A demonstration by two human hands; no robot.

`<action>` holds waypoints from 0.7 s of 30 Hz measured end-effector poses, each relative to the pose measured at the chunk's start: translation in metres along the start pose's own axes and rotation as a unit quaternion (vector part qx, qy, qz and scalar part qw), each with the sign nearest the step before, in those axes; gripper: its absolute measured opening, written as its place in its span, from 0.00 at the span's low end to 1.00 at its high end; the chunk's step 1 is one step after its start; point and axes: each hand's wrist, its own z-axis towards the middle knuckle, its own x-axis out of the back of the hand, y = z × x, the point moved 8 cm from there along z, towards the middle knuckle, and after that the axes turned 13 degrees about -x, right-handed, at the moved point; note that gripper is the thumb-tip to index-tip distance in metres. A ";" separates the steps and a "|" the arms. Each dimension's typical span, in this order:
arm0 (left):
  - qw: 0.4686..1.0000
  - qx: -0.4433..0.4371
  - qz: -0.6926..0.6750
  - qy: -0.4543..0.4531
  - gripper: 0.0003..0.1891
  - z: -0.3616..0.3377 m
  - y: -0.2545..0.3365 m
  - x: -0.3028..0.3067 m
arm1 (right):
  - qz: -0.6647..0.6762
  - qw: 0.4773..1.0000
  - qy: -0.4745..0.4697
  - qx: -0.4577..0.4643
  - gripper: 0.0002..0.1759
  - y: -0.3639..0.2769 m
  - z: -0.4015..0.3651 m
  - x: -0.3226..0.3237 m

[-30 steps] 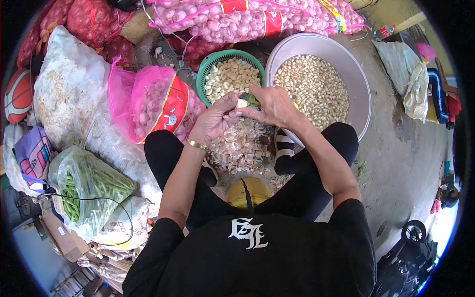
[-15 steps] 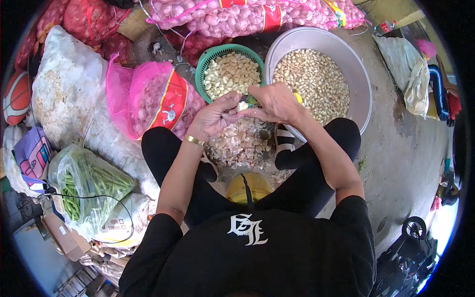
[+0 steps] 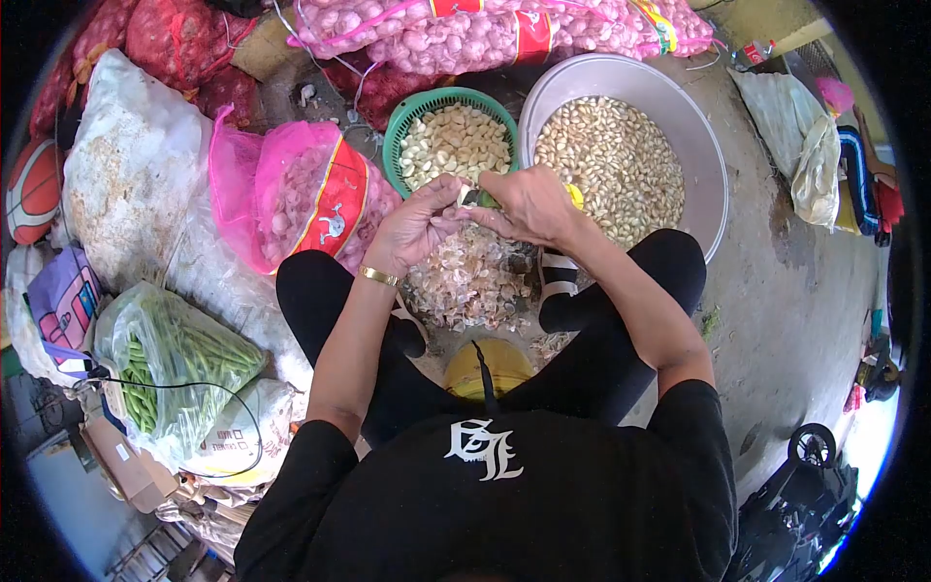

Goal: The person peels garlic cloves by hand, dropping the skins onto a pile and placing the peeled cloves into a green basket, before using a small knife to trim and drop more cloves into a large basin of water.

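My left hand (image 3: 419, 229) pinches a pale garlic clove (image 3: 466, 197) between thumb and fingertips. Closed around a small knife is my right hand (image 3: 536, 208); a yellow end of its handle (image 3: 576, 197) sticks out past the palm and a bit of green shows by the thumb. The blade meets the clove and is mostly hidden by my fingers. Just beyond my hands stands a green basket (image 3: 393, 145) of peeled cloves. To its right, a wide grey basin (image 3: 711, 165) holds many unpeeled cloves. Papery garlic skins (image 3: 470, 281) lie heaped on the floor below my hands.
A pink net sack of garlic (image 3: 291, 194) leans at the left, with more garlic sacks (image 3: 485, 34) along the back. A plastic bag of green beans (image 3: 184, 359) and a basketball (image 3: 34, 191) are farther left. A motorcycle (image 3: 800, 504) stands at lower right.
Both hands have shifted slightly left, the right one more so. The clove sits turned between my left fingers, with less of its white side showing.
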 end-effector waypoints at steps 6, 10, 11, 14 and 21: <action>0.999 -0.018 -0.026 -0.016 0.06 -0.001 0.004 -0.006 | 0.013 1.000 0.010 -0.008 0.28 0.001 0.003 -0.001; 0.998 -0.052 -0.030 -0.014 0.07 0.000 0.015 0.001 | -0.015 1.000 -0.002 0.011 0.26 -0.012 0.000 0.001; 0.997 -0.071 -0.025 -0.022 0.07 0.000 0.020 0.000 | -0.015 1.000 -0.009 0.013 0.26 -0.014 -0.001 -0.001; 0.994 -0.085 -0.062 -0.041 0.07 0.001 0.029 0.001 | -0.015 0.999 -0.032 0.023 0.27 -0.019 -0.003 -0.004; 0.989 -0.100 -0.110 -0.020 0.07 0.000 0.041 0.001 | 0.058 0.995 -0.065 -0.045 0.28 -0.013 -0.020 -0.026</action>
